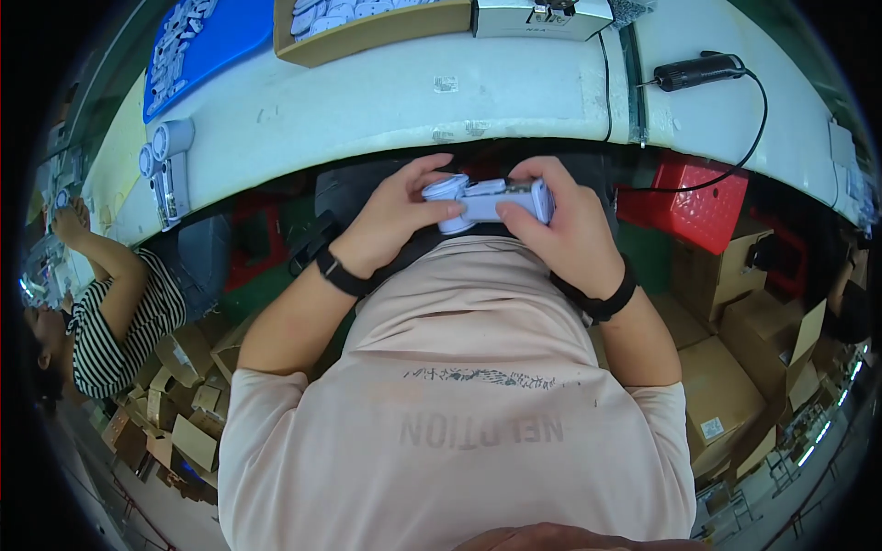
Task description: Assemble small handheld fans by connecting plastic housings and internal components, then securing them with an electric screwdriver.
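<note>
Close to my body, just off the table's near edge, I hold a pale lavender plastic device housing (482, 204) level between both hands. Its left end is rounded, and a darker gap with small parts shows along its upper side. My left hand (404, 209) grips the rounded end, thumb on top. My right hand (565, 213) is closed round the other end, with its thumb pressed on the near face. Black bands circle both wrists. Two similar pale housings (173, 170) stand at the table's left edge.
On the white table (367, 106) are a blue tray (216, 41) of small pale parts, a cardboard box (386, 35) of pale pieces, and a black electric screwdriver (698, 71) with its cord. A red stool (684, 197) and cartons (717, 395) stand right. Another person (119, 303) works at left.
</note>
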### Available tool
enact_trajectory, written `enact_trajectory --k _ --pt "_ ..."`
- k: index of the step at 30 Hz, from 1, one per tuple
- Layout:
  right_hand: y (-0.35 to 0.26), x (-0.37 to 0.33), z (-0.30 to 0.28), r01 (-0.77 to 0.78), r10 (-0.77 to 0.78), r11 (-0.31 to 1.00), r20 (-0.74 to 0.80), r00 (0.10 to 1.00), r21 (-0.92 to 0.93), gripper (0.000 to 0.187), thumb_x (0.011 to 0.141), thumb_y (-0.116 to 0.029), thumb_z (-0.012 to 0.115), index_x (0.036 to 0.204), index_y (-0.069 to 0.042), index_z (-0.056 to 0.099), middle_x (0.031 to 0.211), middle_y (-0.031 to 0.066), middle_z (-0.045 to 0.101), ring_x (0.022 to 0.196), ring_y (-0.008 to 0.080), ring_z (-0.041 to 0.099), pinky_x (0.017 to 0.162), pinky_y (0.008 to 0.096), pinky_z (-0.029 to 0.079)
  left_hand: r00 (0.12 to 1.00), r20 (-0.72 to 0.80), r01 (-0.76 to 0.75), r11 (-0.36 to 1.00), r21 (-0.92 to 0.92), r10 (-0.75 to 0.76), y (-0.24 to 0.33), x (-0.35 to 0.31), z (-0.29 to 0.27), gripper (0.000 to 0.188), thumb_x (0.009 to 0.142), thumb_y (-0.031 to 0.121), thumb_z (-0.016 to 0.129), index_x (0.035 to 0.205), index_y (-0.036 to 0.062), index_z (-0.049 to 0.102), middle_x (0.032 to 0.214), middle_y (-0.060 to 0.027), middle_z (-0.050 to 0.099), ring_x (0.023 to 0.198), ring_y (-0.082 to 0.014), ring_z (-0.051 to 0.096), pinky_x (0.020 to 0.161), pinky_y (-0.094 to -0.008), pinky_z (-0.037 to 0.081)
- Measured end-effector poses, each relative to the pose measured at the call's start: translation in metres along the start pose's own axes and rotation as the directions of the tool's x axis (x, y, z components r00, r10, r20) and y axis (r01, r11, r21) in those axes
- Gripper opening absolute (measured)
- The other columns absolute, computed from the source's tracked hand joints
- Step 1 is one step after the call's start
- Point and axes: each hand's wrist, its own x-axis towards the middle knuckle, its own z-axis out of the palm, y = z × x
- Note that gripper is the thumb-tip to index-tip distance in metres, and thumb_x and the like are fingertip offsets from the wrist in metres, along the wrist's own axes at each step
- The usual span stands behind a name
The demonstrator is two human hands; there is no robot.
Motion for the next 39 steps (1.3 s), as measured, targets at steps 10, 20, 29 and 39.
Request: enact_trajectory --k 10,20,29,39 --pt "0.021 0.011 0.01 0.14 -0.283 0.893 -0.293 0.913 -0.427 0.034 0.084 -0.017 0.079 0.112 -0.003 0.064 0.092 0.0172 0.071 0.079 0.0304 0.072 0.07 0.0354 0.056 0.975 0.203 0.161 0.914 -0.371 -0.09 -0.014 0.065 0.026 0.062 0.083 -0.009 0.067 0.141 0.0056 0.049 0.129 -0.0088 0.06 0.117 -0.0211 0.063 0.1 -0.035 0.053" --pt "0.021 0.036 0.018 0.143 -0.331 0.856 -0.314 0.89 -0.497 0.032 0.082 -0.016 0.08 0.106 -0.003 0.065 0.085 0.0146 0.069 0.07 0.0311 0.069 0.065 0.0366 0.055 0.981 0.18 0.129 0.947 -0.293 -0.078 -0.018 0.072 0.033 0.061 0.088 0.006 0.078 0.143 0.006 0.051 0.133 -0.0075 0.063 0.122 -0.0192 0.063 0.104 -0.0347 0.052" --pt "0.02 0.047 0.017 0.186 -0.343 0.854 -0.257 0.904 -0.485 0.035 0.076 -0.014 0.083 0.103 -0.002 0.064 0.082 0.0138 0.067 0.067 0.0302 0.068 0.063 0.0362 0.054 0.979 0.202 0.045 0.99 -0.13 -0.018 -0.018 0.077 0.025 0.06 0.084 0.009 0.082 0.138 0.0051 0.056 0.132 -0.0075 0.063 0.12 -0.0183 0.061 0.103 -0.0354 0.051" --pt "0.014 0.053 0.01 0.208 -0.305 0.86 -0.142 0.942 -0.467 0.034 0.073 -0.012 0.084 0.097 -0.002 0.062 0.079 0.0129 0.066 0.063 0.0311 0.065 0.059 0.0367 0.052 0.955 0.268 0.126 0.991 0.035 -0.13 -0.004 0.073 0.021 0.048 0.083 0.009 0.081 0.128 0.004 0.064 0.124 -0.0085 0.068 0.112 -0.0181 0.064 0.098 -0.034 0.052"
